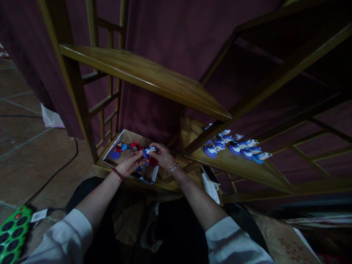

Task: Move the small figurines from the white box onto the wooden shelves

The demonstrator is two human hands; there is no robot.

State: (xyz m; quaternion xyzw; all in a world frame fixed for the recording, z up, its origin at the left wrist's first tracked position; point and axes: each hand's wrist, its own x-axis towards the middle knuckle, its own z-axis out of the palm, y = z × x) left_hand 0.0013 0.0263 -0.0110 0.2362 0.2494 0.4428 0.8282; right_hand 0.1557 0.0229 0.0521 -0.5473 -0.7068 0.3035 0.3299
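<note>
A small figurine (151, 149) with blue-purple hair and a round purple base is held between both hands, above an open cardboard box. My left hand (131, 163) grips it at the base side, thumb and fingers closed. From the other side, my right hand (164, 157) pinches it near the head. Inside the white-walled box (109, 160) lie several more figurines, some with red parts, and a loose purple disc (116, 155). To the right, several similar figurines (214, 149) stand in rows on a wooden shelf (258, 176).
Another wooden shelf board (143, 75) juts out above my hands. A phone (210, 174) and a white packet (210, 189) lie below the right shelf. Left on the floor are a green power strip (15, 234) and a black cable (55, 174).
</note>
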